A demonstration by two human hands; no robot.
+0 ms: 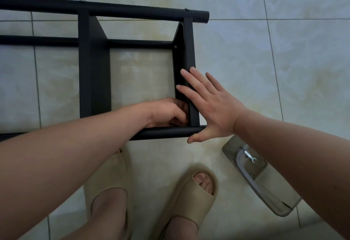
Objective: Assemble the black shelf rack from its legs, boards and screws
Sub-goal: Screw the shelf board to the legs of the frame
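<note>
One black rack (132, 11), two boards (94, 80) and three legs (161, 132) showing, lies on the floor (265, 59), the left hand (168, 113) curled inside its near right corner, hold hidden, the right hand (214, 107) spread flat against the right board, with two slippers (191, 192) and one tray (251, 183) holding one wrench (250, 156) on the rack's near side.

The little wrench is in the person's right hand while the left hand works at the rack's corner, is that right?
No. The wrench lies in the clear tray on the floor; the right hand is empty, pressed flat against the end board of the rack. The left hand does work at the rack's corner. The head view shows it.
</note>
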